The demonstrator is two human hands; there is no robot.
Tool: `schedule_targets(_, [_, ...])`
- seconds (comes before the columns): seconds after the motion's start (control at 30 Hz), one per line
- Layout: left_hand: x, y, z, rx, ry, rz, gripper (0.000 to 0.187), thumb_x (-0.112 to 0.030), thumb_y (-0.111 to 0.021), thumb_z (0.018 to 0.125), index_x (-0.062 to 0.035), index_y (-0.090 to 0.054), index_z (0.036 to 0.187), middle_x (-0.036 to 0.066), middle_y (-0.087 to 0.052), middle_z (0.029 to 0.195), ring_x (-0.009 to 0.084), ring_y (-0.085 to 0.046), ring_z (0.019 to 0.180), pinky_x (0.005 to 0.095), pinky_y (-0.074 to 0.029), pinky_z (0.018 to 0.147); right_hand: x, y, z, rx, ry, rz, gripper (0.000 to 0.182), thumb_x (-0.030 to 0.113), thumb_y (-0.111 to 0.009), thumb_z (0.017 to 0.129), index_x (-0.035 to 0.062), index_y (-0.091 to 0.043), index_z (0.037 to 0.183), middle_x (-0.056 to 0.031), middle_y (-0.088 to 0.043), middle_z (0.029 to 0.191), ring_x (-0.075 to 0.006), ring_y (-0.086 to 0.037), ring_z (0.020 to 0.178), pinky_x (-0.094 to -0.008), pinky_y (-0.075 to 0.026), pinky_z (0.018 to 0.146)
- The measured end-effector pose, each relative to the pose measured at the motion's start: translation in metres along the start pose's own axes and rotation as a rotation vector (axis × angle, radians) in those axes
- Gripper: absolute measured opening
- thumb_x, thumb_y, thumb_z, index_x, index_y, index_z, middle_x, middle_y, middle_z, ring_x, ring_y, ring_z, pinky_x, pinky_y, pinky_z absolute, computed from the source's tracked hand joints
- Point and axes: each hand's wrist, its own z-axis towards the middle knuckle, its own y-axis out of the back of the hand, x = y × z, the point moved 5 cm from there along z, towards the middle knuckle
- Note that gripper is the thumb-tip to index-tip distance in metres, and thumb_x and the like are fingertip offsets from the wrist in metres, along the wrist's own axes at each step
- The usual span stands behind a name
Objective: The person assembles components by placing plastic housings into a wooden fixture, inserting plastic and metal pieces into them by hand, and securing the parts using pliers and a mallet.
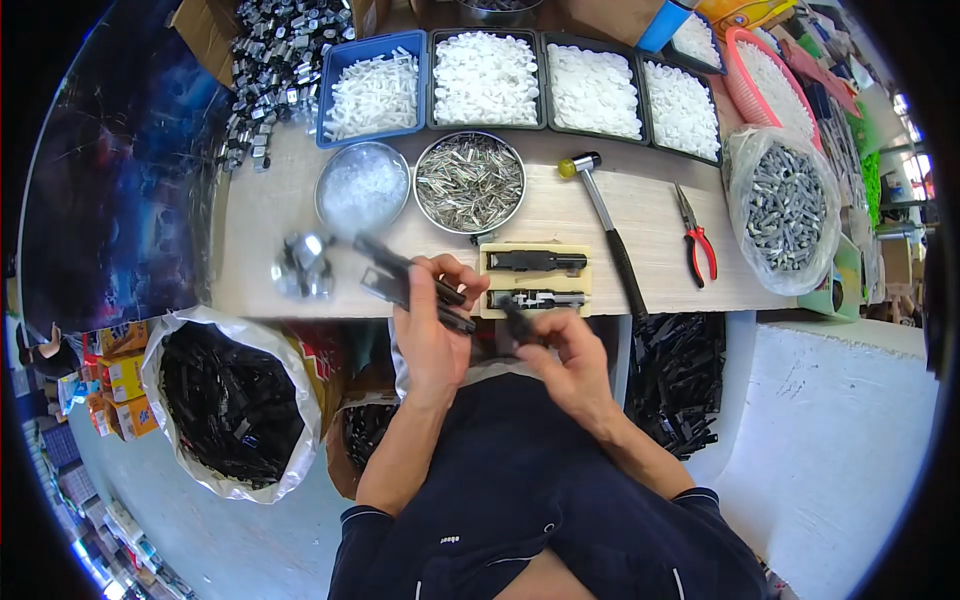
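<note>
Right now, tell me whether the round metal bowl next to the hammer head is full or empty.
Full. The round metal bowl is heaped nearly to its rim with small silvery metal pins, beside the hammer.

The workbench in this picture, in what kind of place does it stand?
Probably a small assembly workshop. Trays of white plastic parts line the workbench, a bowl of metal pins stands beside a hammer, and the left hand holds black parts.

Several long black plastic parts [405, 280], bunched and blurred, slant toward ten o'clock above the bench edge. A smaller black piece [518, 322] sits just at their three o'clock.
</note>
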Motion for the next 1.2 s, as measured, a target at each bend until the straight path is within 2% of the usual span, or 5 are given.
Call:
schedule_targets(0.33, [0.027, 0.004, -0.039, 0.509, 0.063, 0.565, 0.016, 0.004, -0.065, 0.096, -0.0029, -0.054, 0.106, 0.011, -0.066, 0.110, 0.0172, -0.067, 0.097, 0.0312, -0.057, 0.086, -0.003, 0.007, 0.006, -0.044, -0.071, 0.593, 0.032, 0.001, -0.069, 0.096, 0.0011, -0.055, 0.124, -0.0118, -0.062, 0.130, -0.0202, -0.060, 0.120, -0.0378, -0.046, 0.108])
schedule_targets(0.47, [0.012, 0.010, -0.034, 0.455, 0.110, 0.637, 0.017, -0.001, -0.068, 0.097, 0.0013, -0.058, 0.111, 0.007, -0.069, 0.102, 0.0136, -0.069, 0.087, 0.0287, -0.056, 0.080, 0.003, 0.046, 0.006, -0.196, 0.291, 0.061, 0.079, 0.011, -0.081, 0.087, 0.0012, -0.035, 0.150, -0.0173, -0.043, 0.152, -0.0247, -0.049, 0.134, -0.0422, -0.043, 0.110])
schedule_targets(0.57, [-0.003, 0.015, -0.025, 0.660, 0.104, 0.886, 0.019, -0.002, -0.068, 0.097, 0.0017, -0.058, 0.113, 0.008, -0.070, 0.099, 0.0146, -0.070, 0.084, 0.0293, -0.056, 0.077, 0.050, 0.059, 0.009, -0.165, 0.556, -0.666, 0.060, 0.009, -0.084, 0.078, 0.0035, -0.061, 0.133, -0.0186, -0.054, 0.138, -0.0337, -0.056, 0.123, -0.0436, -0.047, 0.105])
schedule_targets(0.8, [-0.014, 0.016, -0.013, 0.464, 0.173, 0.895, 0.009, -0.006, -0.066, 0.098, -0.0012, -0.061, 0.103, 0.005, -0.069, 0.091, 0.0110, -0.066, 0.081, 0.0274, -0.053, 0.072, 0.032, 0.050, 0.016, 0.029, 0.542, -0.808, 0.038, 0.010, -0.081, 0.076, 0.0063, -0.071, 0.113, -0.0084, -0.068, 0.107, -0.0324, -0.060, 0.110, -0.0456, -0.049, 0.094])
schedule_targets(1.2, [-0.047, 0.045, 0.040, 0.258, -0.800, 1.798, 0.043, -0.017, -0.086, 0.075, -0.0034, -0.062, 0.108, 0.015, -0.060, 0.095, 0.0385, -0.057, 0.091, 0.0480, -0.047, 0.080, 0.007, 0.040, 0.029, -0.079, 0.471, -0.932, 0.038, 0.010, -0.081, 0.076, 0.0088, -0.071, 0.112, -0.0087, -0.064, 0.111, -0.0324, -0.059, 0.112, -0.0459, -0.048, 0.096])
